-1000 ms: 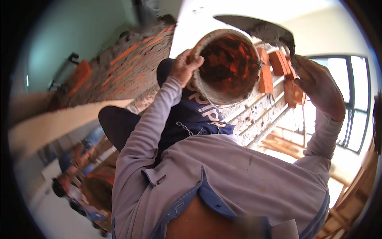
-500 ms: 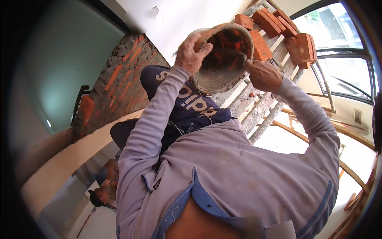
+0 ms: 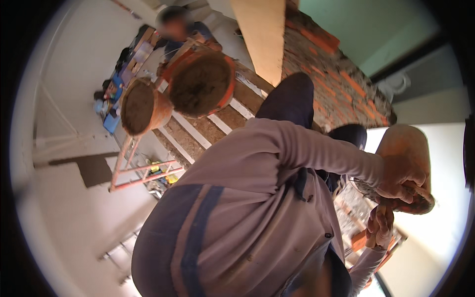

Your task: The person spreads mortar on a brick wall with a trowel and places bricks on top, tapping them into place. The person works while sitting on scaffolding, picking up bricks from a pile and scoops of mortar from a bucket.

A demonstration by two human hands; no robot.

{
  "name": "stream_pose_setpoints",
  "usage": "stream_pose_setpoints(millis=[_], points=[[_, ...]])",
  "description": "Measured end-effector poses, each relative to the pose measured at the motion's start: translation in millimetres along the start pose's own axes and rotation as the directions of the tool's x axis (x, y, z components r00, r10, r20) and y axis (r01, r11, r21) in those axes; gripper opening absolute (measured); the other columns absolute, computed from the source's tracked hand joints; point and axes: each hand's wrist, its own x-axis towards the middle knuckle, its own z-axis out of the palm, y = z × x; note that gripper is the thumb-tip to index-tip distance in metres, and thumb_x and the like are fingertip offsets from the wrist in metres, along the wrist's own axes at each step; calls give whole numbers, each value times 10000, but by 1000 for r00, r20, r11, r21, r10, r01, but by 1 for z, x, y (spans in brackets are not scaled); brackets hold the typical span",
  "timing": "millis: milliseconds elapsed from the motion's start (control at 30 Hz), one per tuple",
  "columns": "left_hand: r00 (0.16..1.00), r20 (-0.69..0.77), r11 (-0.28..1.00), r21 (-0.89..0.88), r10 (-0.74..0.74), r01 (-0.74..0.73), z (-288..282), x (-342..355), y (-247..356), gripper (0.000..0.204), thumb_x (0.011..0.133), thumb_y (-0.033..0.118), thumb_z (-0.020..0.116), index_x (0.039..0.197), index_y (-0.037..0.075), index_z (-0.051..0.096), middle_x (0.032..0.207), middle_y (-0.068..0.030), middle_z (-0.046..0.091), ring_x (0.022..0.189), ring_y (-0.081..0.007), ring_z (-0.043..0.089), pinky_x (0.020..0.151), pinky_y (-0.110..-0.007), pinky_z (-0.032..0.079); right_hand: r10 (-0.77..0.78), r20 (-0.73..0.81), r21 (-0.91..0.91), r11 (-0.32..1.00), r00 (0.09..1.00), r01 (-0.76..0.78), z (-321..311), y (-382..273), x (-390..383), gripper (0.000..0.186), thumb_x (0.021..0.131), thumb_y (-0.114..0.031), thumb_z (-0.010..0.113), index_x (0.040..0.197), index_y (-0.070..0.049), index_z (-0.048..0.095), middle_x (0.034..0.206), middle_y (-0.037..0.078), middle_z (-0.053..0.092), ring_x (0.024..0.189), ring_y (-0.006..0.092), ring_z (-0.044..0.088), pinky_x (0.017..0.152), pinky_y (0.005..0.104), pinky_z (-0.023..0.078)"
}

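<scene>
- Here, in the head view, the left hand is clamped on the rim of the bucket, whose mouth turns toward the right hand.
- Right grip: fingers wrapped around a pale handle, its long axis toward the rim.

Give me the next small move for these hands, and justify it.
I'd probably steady the bucket with the left hand while the right hand brings its tool to the opening. The left hand already grips the tilted bucket, and the right hand, closed on the tool's handle, is close by. The tool's far end is hard to make out.
</scene>
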Motion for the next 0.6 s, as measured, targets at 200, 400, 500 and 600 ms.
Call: stream_pose_setpoints(millis=[200, 400, 500, 600], points=[[774, -553, 885, 465, 309, -21, -72, -72, 80, 303, 751, 206, 754, 954, 40, 603, 891, -109, 620, 837, -254, 617, 720, -373, 476, -236, 382, 140, 971, 894, 196, 98, -75, 64, 522, 943, -121, 527, 1400, 11, 311, 842, 79, 493, 442, 62, 464, 297, 185, 420], [471, -733, 841, 539, 491, -40, -162, -175, 144, 256, 769, 161, 738, 842, 54, 518, 741, -24, 445, 692, -131, 445, 611, -302, 394, -134, 703, 92, 991, 698, 97, 227, -133, 123, 560, 913, -168, 572, 1359, 88, 349, 802, 100, 527, 433, 95, 472, 314, 222, 419], [188, -773, 794, 602, 606, -85, -193, -222, 181, 265, 799, 189, 739, 791, 62, 506, 713, 29, 397, 669, -98, 384, 585, -293, 359, -114, 813, 59, 992, 570, 115, 288, -154, 133, 597, 910, -197, 596, 1346, 124, 343, 793, 119, 518, 424, 101, 483, 311, 227, 421], [3, -570, 534, 773, 822, 343, -242, -284, 212, 262, 814, 223, 730, 809, 39, 544, 737, 21, 460, 672, -114, 417, 603, -310, 380, -96, 922, 47, 989, 376, 137, 342, -174, 136, 603, 907, -211, 602, 1330, 141, 354, 772, 131, 504, 408, 103, 478, 303, 227, 424]])
